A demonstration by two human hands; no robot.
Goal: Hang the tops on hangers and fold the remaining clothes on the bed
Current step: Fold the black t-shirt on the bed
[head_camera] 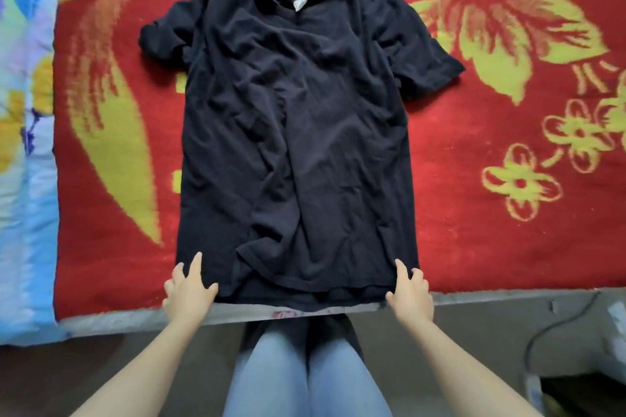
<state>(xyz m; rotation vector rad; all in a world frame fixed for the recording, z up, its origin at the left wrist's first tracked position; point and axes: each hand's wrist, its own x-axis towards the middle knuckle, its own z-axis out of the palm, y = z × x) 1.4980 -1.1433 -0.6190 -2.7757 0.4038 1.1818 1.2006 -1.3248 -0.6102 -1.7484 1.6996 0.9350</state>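
**Black shirt laid flat, a hand at each hem corner**

From the head camera, the shirt [298, 129] lies spread on the red blanket [474, 145] with its yellow flowers. Its collar points away from the person and its hem sits at the near edge of the bed, right between the two hands. The left hand [189, 288] is at the hem's left corner and the right hand [410, 291] at the right corner.

The shirt is plain black, short-sleeved and creased all over. A white label [299, 4] shows inside the neck. The left sleeve is bunched up; the right one lies out flat. The top layer rides up at the lower left, so the layer beneath shows along the hem.

Both hands are loose, fingers spread and fairly straight. The left thumb lies on the cloth, its fingers on the blanket beside it. The right forefinger touches the shirt's edge, the thumb by the hem.

A blue quilt [27, 145] lies at the left, and the person's jeans [305, 376] show below.
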